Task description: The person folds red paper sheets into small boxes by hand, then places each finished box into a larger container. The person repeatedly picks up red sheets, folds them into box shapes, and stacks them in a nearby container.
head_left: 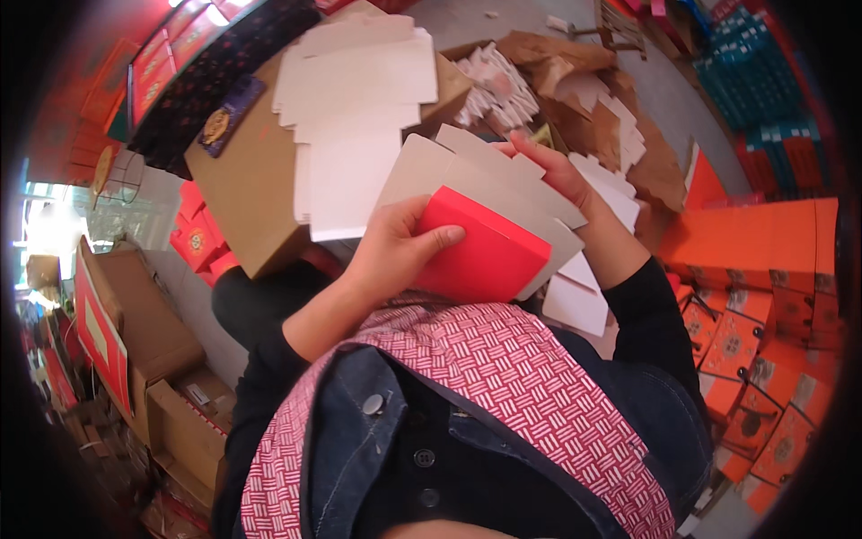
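A partly folded cardboard box [485, 247] is held above my lap, bright red outside and grey inside. My left hand [395, 241] grips its left side, the thumb lying across the red panel and the other fingers hidden. At the far right edge my right hand [558, 175] curls around the grey flaps, with part of its fingers behind them. The flaps stand spread out on the far side. Just beyond, a stack of flat white-grey box blanks [355, 117] rests on a large brown carton [242, 193].
Crumpled brown paper [651, 135] and loose white blanks [575, 305] lie to the right. Orange boxes [745, 238] are piled on the right, teal ones [750, 72] behind. Brown cartons [148, 314] stand at left. A dark booklet-like packet [229, 115] lies on the large carton.
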`<state>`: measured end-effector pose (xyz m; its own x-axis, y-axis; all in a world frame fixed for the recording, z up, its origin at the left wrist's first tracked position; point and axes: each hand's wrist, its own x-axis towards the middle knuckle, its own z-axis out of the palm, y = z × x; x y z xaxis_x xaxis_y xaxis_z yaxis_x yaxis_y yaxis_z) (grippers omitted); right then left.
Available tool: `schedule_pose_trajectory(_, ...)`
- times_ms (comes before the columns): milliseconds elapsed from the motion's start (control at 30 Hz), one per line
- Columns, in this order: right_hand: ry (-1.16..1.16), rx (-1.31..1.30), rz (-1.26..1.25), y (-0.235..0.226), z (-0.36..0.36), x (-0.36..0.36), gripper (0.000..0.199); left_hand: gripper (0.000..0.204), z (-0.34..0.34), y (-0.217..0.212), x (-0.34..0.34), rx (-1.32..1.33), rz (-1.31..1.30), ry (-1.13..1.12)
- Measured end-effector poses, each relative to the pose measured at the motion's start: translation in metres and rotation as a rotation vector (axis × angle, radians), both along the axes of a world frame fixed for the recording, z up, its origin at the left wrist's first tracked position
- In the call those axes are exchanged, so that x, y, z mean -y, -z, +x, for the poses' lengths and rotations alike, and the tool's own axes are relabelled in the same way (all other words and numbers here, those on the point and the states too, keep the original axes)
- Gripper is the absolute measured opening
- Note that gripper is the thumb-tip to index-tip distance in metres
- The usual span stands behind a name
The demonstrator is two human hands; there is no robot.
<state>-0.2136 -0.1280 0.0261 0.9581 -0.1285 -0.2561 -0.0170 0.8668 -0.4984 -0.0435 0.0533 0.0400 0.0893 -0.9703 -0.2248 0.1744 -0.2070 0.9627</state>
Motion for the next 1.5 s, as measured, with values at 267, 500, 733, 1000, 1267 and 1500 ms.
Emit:
schedule_pose_trajectory(267,-0.060,-0.195,-0.501,-0.008,-0.041,-0.007,0.045,0.037,-0.027,0.003,0.003,0.091,-0.139,-0.093)
schedule_pose_trajectory(500,-0.183,-0.137,-0.895,-0.027,-0.040,-0.018,0.050,0.044,-0.019,0.014,0.007,0.304,-0.118,0.026)
schedule_pose_trajectory(733,-0.152,-0.217,-1.219,-0.040,-0.039,-0.038,0.060,0.051,-0.020,0.023,0.005,0.239,-0.059,0.009)
schedule_pose_trajectory(1000,-0.067,-0.367,-1.282,-0.032,-0.036,-0.036,0.046,0.039,-0.017,0.011,0.003,0.341,-0.011,0.073)
schedule_pose_trajectory(1267,-0.085,-0.300,-1.484,-0.031,-0.031,-0.049,0.038,0.037,-0.018,0.012,-0.003,0.199,0.002,0.025)
schedule_pose_trajectory(1500,-0.057,-0.311,-1.465,-0.030,-0.028,-0.061,0.039,0.037,-0.021,0.015,-0.009,0.133,-0.002,-0.063)
